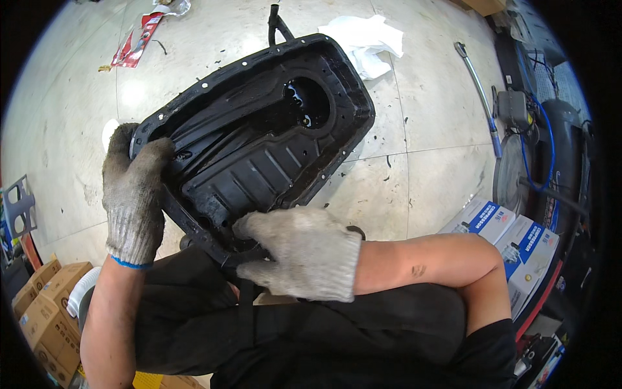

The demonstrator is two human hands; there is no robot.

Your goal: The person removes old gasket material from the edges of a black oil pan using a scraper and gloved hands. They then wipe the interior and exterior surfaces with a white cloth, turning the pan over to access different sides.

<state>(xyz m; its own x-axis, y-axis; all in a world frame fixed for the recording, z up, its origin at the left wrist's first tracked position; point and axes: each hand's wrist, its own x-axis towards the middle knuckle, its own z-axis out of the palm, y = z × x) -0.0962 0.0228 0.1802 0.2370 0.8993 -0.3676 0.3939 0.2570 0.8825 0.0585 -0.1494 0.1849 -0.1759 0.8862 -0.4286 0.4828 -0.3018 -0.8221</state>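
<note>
A black oil pan (241,174), its hollow side facing up, is tilted in front of me, with bolt holes along its flanged rim. Dark, wet liquid (304,104) glistens in the round well at its far right end. My left hand (135,194), in a dirty knitted glove, grips the pan's left edge with the thumb over the rim. At the near edge my gloved right hand (301,254) closes around the rim, some fingers reaching inside the pan. The undersides of both grips are hidden.
Behind the pan stands a black support post (273,26). White crumpled paper (364,42) and torn red packaging (137,42) lie on the tiled floor. A long wrench (478,91), blue hose (551,142) and blue-white boxes (518,249) are at right; cardboard boxes (55,318) at left.
</note>
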